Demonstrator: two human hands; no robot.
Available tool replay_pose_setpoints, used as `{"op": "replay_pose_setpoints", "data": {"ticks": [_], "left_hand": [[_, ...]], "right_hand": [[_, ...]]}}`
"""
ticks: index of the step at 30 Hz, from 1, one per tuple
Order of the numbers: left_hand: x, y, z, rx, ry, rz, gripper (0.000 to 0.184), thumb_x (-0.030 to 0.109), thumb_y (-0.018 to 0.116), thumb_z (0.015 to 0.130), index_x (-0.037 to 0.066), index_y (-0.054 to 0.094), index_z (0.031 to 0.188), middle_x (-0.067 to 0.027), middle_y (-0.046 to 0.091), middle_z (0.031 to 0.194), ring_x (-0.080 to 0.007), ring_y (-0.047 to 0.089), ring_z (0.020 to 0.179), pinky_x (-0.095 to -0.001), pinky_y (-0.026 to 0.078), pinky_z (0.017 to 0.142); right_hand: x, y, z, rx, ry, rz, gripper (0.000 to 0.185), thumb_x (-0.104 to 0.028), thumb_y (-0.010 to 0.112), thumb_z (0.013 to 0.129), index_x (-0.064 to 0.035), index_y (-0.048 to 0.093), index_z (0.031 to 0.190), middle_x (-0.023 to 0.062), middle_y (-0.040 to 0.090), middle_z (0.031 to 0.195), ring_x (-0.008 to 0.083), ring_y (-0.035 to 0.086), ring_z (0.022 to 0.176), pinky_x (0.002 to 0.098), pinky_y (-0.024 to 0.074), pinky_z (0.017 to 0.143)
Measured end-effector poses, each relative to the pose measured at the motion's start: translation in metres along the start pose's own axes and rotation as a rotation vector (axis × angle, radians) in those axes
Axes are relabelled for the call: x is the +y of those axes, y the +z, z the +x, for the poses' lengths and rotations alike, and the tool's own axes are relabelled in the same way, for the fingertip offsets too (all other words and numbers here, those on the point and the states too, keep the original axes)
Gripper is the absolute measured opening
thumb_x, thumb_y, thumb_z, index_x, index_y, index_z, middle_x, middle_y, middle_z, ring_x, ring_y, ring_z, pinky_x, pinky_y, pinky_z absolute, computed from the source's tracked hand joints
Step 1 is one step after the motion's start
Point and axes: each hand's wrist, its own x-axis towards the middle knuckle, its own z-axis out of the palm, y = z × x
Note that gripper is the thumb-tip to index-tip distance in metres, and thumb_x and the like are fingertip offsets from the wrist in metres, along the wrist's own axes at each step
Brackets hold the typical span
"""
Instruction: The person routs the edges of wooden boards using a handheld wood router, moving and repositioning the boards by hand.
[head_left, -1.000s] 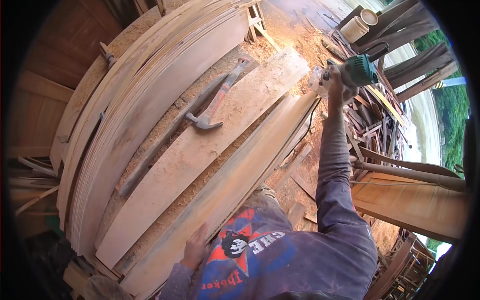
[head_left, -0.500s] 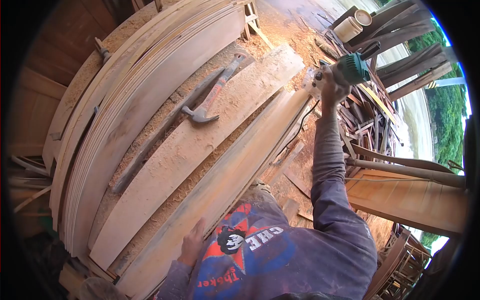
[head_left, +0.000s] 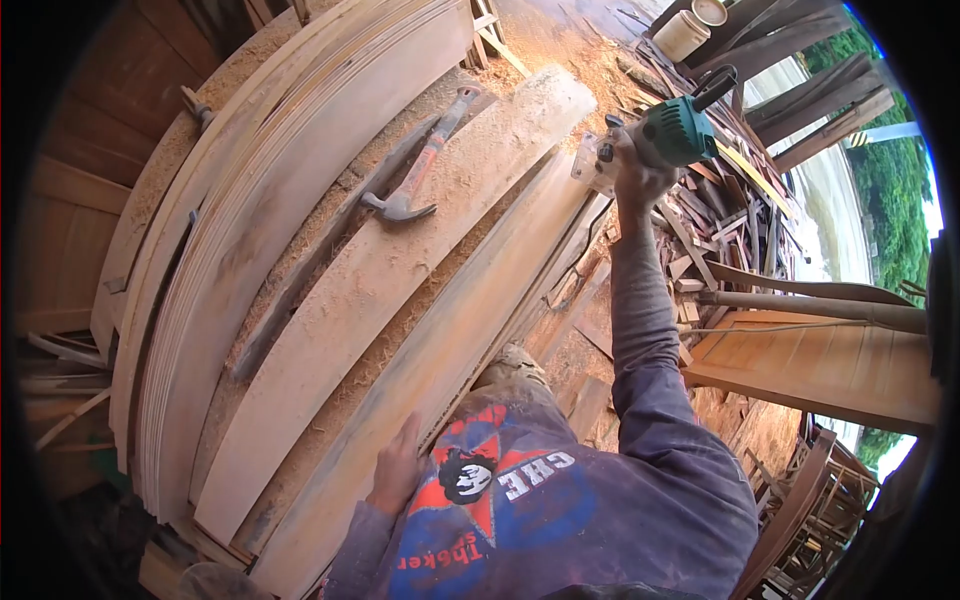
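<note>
My right hand [head_left: 640, 180] is wrapped round a green power tool [head_left: 676, 132] with a clear base, at the far end of a long plank [head_left: 450, 290]. Near my body, my left hand [head_left: 398, 468] lies on the same plank with its fingers stretched out. A claw hammer [head_left: 420, 165] rests on a second board [head_left: 350, 290] beside it, its claw head toward me. Sawdust covers that board and the gaps around it.
A tall stack of thin curved boards [head_left: 290, 190] stands on the left. Wood scraps [head_left: 735, 220] are piled at the right, near a pale bucket [head_left: 682, 35]. A panelled wooden door [head_left: 820, 360] lies at the right. Shavings cover the ground beyond the boards.
My right hand and the power tool have moved slightly left and nearer along the plank's far end. My left hand stays on the plank. The whole view has shifted a little.
</note>
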Motion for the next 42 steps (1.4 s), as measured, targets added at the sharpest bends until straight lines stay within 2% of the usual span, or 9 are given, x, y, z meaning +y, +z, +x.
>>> {"op": "replay_pose_setpoints", "data": {"ticks": [6,12,16,22,25,28,35,39,42], "left_hand": [[0.003,-0.002,0.001,-0.013,-0.022,-0.020,0.066,0.011,0.074,0.084,-0.002,0.046,0.141,-0.0296,0.063,0.127,-0.0445,0.066,0.107,-0.0483,0.056,0.087],[0.006,-0.003,0.006,-0.027,-0.046,-0.005,0.063,0.011,0.073,0.082,-0.002,0.047,0.138,-0.0283,0.067,0.118,-0.0458,0.068,0.096,-0.0516,0.056,0.081],[0.007,-0.009,-0.005,0.070,-0.048,-0.040,0.054,0.017,0.070,0.082,0.001,0.056,0.132,-0.0265,0.070,0.111,-0.0441,0.069,0.092,-0.0517,0.056,0.080],[-0.060,-0.006,-0.111,0.073,-0.248,0.109,0.046,0.021,0.070,0.082,0.003,0.065,0.124,-0.0236,0.073,0.104,-0.0396,0.072,0.090,-0.0486,0.057,0.079],[-0.092,0.010,-0.162,0.234,-0.220,0.173,0.044,0.025,0.074,0.083,0.001,0.067,0.120,-0.0235,0.073,0.099,-0.0387,0.072,0.088,-0.0477,0.058,0.076],[-0.105,0.024,-0.160,0.361,-0.109,0.166,0.045,0.029,0.077,0.084,0.000,0.068,0.117,-0.0244,0.073,0.094,-0.0380,0.073,0.081,-0.0465,0.058,0.069],[-0.097,0.016,-0.145,0.367,-0.028,0.175,0.033,0.029,0.077,0.085,0.000,0.069,0.099,-0.0229,0.070,0.076,-0.0385,0.070,0.065,-0.0457,0.055,0.057],[-0.088,0.017,-0.125,0.421,0.042,0.189,0.029,0.029,0.078,0.086,0.003,0.068,0.089,-0.0201,0.067,0.068,-0.0378,0.068,0.061,-0.0446,0.053,0.053],[-0.065,0.010,-0.092,0.425,0.070,0.162,0.028,0.031,0.078,0.086,0.004,0.069,0.086,-0.0192,0.067,0.067,-0.0386,0.067,0.061,-0.0455,0.052,0.054]], "right_hand": [[-0.034,-0.005,-0.047,-0.031,0.150,0.128,0.016,0.000,0.081,0.076,0.0039,0.074,0.090,0.0056,0.072,0.087,0.0131,0.067,0.076,0.0291,0.0552,0.071],[-0.078,-0.011,-0.090,-0.122,0.108,0.165,0.020,0.000,0.080,0.077,0.0052,0.069,0.093,0.0084,0.071,0.084,0.0141,0.068,0.066,0.0298,0.0600,0.060],[-0.104,-0.014,-0.121,-0.161,0.040,0.053,0.022,0.000,0.080,0.078,0.0070,0.069,0.095,0.0093,0.071,0.086,0.0145,0.068,0.068,0.0296,0.0602,0.063],[-0.123,-0.015,-0.145,-0.137,0.033,0.136,0.026,-0.001,0.081,0.077,0.0079,0.069,0.099,0.0113,0.072,0.088,0.0158,0.071,0.069,0.0300,0.0629,0.060],[-0.124,-0.019,-0.157,-0.133,-0.003,0.129,0.028,-0.001,0.081,0.077,0.0082,0.069,0.100,0.0119,0.072,0.088,0.0166,0.071,0.069,0.0300,0.0634,0.060],[-0.147,-0.017,-0.168,-0.102,0.100,0.178,0.010,-0.005,0.082,0.075,-0.0005,0.074,0.079,0.0050,0.072,0.084,0.0177,0.069,0.076,0.0326,0.0546,0.075],[-0.170,-0.023,-0.177,-0.127,0.225,0.272,0.021,-0.004,0.083,0.075,-0.0002,0.072,0.092,0.0054,0.073,0.088,0.0130,0.070,0.078,0.0280,0.0585,0.072],[-0.145,-0.024,-0.177,-0.214,0.048,0.009,0.026,-0.005,0.082,0.075,0.0013,0.071,0.098,0.0057,0.073,0.089,0.0132,0.070,0.078,0.0287,0.0592,0.072],[-0.151,-0.025,-0.162,-0.126,0.239,0.130,0.026,-0.006,0.081,0.076,0.0015,0.070,0.099,0.0054,0.073,0.088,0.0132,0.070,0.077,0.0284,0.0591,0.070]]}}
